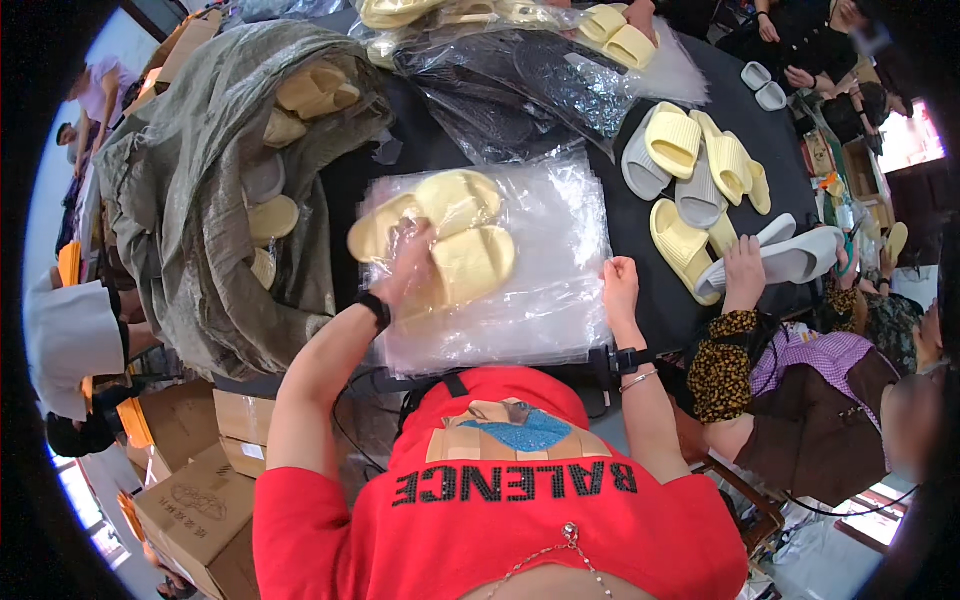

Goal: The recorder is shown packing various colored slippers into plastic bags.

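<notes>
On clear bags [540, 300], left hand [408, 265] gripping bagged yellow slippers [440, 235] lying slantwise, right hand [620, 280] seemingly fisted, empty.

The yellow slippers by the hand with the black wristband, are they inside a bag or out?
Inside, it seems: clear film of a plastic bag glints over the yellow slippers, and the left hand presses on them.

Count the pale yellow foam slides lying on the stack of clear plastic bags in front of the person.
2. One pale yellow foam slide lies farther back; the other slide lies nearer, under the left hand, seemingly inside a clear bag. The right hand rests on the stack of clear plastic bags.
</notes>
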Tool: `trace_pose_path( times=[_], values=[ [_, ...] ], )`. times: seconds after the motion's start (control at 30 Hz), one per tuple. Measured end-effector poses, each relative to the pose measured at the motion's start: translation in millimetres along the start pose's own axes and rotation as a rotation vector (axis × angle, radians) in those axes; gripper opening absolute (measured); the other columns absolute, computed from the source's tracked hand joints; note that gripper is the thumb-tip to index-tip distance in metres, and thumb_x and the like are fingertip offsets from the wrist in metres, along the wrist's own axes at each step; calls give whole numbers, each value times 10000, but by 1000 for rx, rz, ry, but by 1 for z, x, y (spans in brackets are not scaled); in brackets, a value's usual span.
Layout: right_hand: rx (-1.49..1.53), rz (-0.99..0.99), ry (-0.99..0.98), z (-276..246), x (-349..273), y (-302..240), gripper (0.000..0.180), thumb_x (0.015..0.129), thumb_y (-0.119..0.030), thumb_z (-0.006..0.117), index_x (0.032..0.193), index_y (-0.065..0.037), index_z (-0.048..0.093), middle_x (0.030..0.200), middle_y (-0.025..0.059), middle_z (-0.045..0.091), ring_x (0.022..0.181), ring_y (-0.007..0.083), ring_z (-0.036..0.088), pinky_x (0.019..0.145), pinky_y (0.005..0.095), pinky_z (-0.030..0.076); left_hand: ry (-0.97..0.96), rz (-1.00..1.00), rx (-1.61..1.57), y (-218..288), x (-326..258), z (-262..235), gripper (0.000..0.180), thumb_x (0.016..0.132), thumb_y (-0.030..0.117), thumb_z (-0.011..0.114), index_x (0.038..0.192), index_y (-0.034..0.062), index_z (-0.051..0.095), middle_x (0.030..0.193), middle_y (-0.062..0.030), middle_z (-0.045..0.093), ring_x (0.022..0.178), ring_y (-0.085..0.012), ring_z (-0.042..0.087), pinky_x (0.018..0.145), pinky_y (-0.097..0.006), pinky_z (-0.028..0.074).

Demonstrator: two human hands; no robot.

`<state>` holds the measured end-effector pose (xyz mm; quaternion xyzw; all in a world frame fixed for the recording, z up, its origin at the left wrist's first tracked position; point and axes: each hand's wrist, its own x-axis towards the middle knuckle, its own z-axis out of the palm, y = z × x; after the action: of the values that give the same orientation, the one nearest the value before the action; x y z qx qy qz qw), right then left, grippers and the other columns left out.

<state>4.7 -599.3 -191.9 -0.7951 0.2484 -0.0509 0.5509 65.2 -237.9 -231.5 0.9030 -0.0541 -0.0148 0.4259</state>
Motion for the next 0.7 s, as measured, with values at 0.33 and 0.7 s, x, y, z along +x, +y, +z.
trace_pose_path(
  times=[0.33, 0.7],
  values=[
    [81, 62, -95, -20, -6, -19, 104, 894, -154, 499, 913, -58, 465, 617, 2, 484, 549, 77, 451, 509, 231, 362, 355, -160, -490, 10, -10, -154, 325, 912, 132, 442, 1193, -23, 488, 1152, -80, 552, 1043, -144, 508, 875, -274, 410],
    [104, 63, -136, -6, -45, 3, 124, 895, -136, 477, 985, -62, 434, 626, 16, 510, 541, 60, 442, 450, 201, 341, 554, 292, -289, 171, 28, -206, 307, 854, 44, 497, 1150, -34, 506, 1132, -100, 565, 1029, -170, 527, 869, -271, 404]
  ],
)
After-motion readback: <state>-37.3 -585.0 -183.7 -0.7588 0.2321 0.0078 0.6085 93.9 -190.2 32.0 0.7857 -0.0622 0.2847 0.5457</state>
